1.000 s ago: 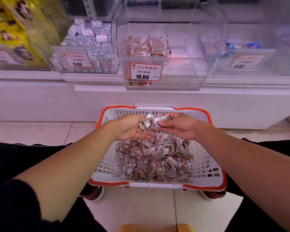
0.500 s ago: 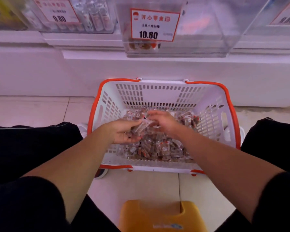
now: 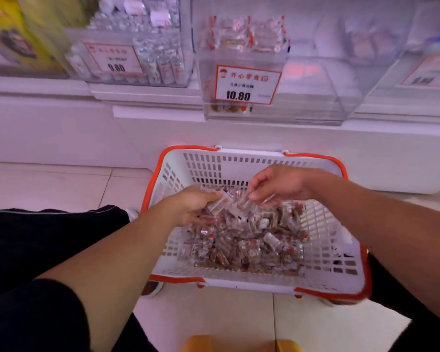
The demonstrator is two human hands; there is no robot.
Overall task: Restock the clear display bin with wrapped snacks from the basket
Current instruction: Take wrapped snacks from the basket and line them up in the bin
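**Both hands gathering wrapped snacks over the basket, below the clear display bin**

Head view. A white slatted basket [image 3: 323,250] with an orange rim stands on the tiled floor [image 3: 61,184], directly in front of the white shelf [image 3: 315,138]. A heap of wrapped snacks [image 3: 247,240] in clear wrappers with red and brown contents covers most of the basket bottom, thickest toward its far wall.

The left hand [image 3: 191,207] reaches in over the basket's left rim; its fingers are curled around a small bunch of snacks at the far left of the heap. The right hand [image 3: 280,184] hangs over the far middle of the basket, palm down, its fingers bent and pinching a few wrappers near the fingertips. The two hands are near each other but do not touch. How many pieces each one holds cannot be told.

On the shelf above the basket sits the clear display bin [image 3: 313,115]. It bears a red-framed price label [image 3: 247,85] reading 10.80 on its front left and holds only a few snacks: a small row at the upper back left and some pieces at the front left bottom. To its left a neighbouring bin [image 3: 137,57], labelled 9.80, is filled with silvery wrapped items. Part of a yellow stool [image 3: 214,344] shows at the lower edge, between the person's dark-clad legs [image 3: 36,250].
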